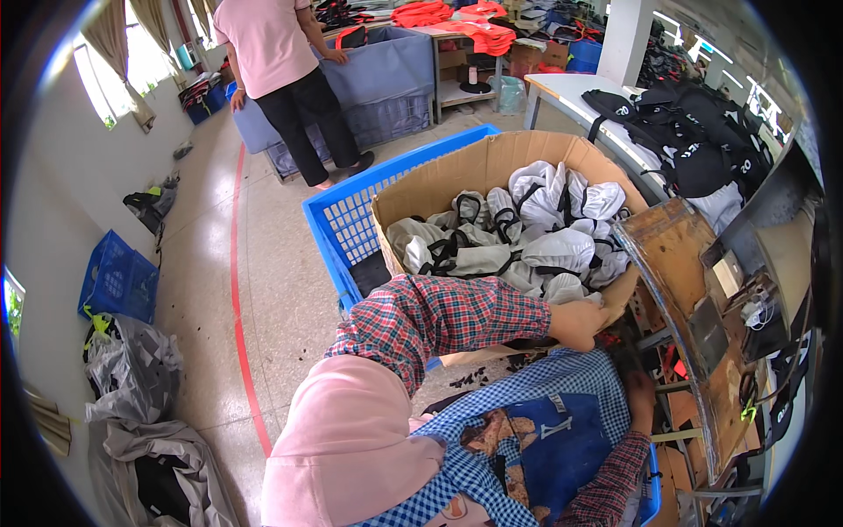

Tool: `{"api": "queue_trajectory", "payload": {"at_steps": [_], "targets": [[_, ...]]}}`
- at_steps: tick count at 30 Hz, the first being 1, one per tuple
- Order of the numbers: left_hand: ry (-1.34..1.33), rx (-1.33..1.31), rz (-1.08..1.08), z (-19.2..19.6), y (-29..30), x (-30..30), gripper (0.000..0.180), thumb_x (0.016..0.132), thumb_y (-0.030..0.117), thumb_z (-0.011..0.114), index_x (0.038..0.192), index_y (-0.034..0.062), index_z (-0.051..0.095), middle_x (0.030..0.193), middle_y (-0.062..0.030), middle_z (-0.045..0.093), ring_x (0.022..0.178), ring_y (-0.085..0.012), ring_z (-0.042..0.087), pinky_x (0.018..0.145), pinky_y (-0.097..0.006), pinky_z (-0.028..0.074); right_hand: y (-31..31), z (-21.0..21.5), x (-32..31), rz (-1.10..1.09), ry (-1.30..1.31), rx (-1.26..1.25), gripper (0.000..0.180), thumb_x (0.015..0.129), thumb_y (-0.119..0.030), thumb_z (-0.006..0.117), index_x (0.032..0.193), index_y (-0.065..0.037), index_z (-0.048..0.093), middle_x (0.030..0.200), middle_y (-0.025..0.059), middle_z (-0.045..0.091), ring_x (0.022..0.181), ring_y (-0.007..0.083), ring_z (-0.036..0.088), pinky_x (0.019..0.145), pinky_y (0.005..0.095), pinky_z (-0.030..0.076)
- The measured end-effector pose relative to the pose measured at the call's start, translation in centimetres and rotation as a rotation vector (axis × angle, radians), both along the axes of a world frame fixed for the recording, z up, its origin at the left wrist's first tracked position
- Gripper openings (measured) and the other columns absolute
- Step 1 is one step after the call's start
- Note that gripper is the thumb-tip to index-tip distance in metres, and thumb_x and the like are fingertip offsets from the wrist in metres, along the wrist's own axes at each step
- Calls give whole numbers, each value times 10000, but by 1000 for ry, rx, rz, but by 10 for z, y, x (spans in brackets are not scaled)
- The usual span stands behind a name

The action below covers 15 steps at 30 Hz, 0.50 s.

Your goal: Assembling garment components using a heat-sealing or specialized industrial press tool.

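Left hand reaches under worktop edge beside carton of grey bags, grip unclear; right hand low, hidden; better draw 1 bag clear

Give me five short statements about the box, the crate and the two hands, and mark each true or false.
1. The cardboard box holds grey-white bags with black straps. True.
2. The box sits in a red crate. False: the crate is blue.
3. The left hand reaches toward the bags at the near edge of the box. True.
4. The right hand is lifting a bag out of the box. False: it is low by the wooden table, away from the box.
5. A person in a pink top sits at the wooden table. False: that person stands farther off, by a grey bin.
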State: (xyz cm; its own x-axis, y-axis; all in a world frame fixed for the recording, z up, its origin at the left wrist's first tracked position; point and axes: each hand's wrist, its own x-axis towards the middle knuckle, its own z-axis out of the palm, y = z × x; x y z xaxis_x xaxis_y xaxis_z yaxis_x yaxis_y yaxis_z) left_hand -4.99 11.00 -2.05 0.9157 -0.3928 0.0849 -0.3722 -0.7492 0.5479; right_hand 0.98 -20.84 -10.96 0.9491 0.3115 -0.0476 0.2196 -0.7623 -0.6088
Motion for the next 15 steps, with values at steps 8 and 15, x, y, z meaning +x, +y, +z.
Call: {"api": "queue_trajectory", "payload": {"at_steps": [8, 15], "targets": [[-13, 18, 0, 5, 2, -4, 502, 724, 174, 604, 1136, -98, 516, 1119, -275, 579, 1079, -417, 551, 933, -445, 461, 7, 8, -5, -3, 10, -12, 292, 940, -190, 516, 1113, 14, 633, 1087, 216, 648, 1039, 370, 610, 881, 412, 467], [-767, 20, 15, 26, -24, -22, 488, 743, 136, 625, 1175, -67, 517, 1194, -242, 531, 1156, -389, 498, 983, -449, 421, 27, 4, -7, 15, -120, -20, 270, 922, -177, 544, 1087, 18, 632, 1035, 202, 658, 990, 354, 625, 862, 405, 475]]}}
